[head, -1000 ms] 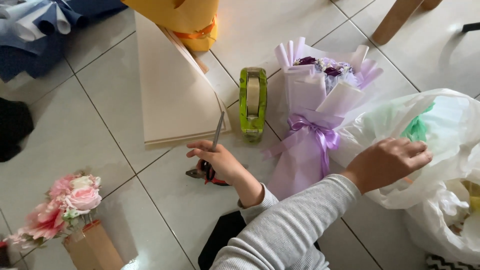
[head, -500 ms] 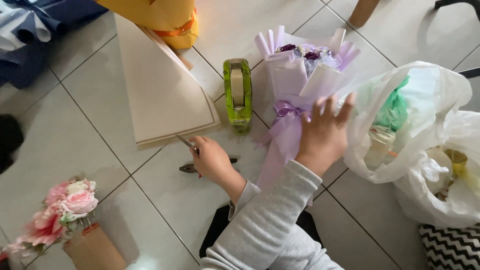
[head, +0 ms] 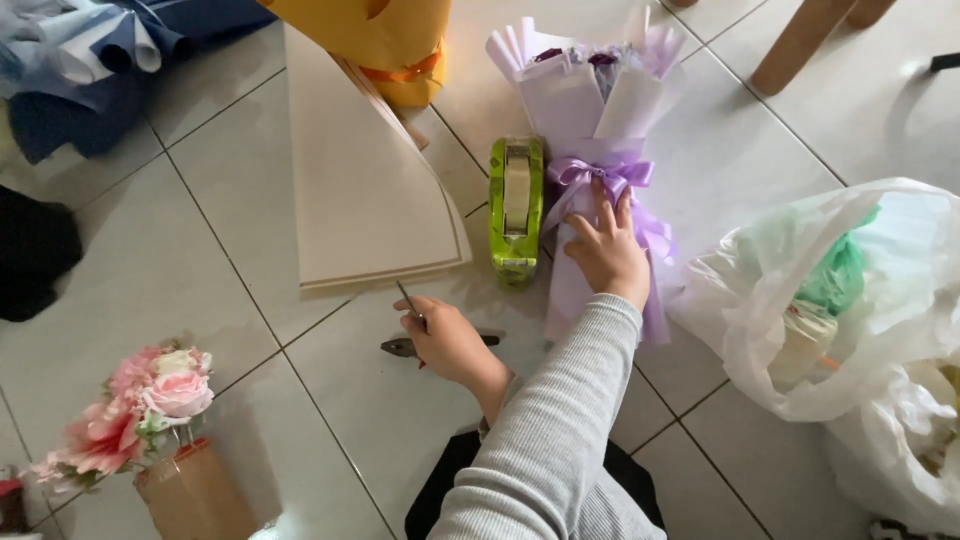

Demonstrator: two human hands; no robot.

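My left hand is closed around a pair of scissors that lies low on the tiled floor, one blade poking up past my fingers. My right hand, in a grey sleeve, grips the lower wrap of a purple and white bouquet, just below its purple ribbon bow. The bouquet lies flat on the tiles with its flowers pointing away from me. A green tape dispenser stands right beside it on the left, between my two hands.
A stack of beige paper sheets lies left of the dispenser, a yellow wrapped bundle behind it. White plastic bags fill the right. Pink flowers in brown paper stand lower left. Blue paper and a wooden leg sit farther off.
My right hand left the white plastic bag and came across onto the purple bouquet. My left hand lowered the scissors to the floor.
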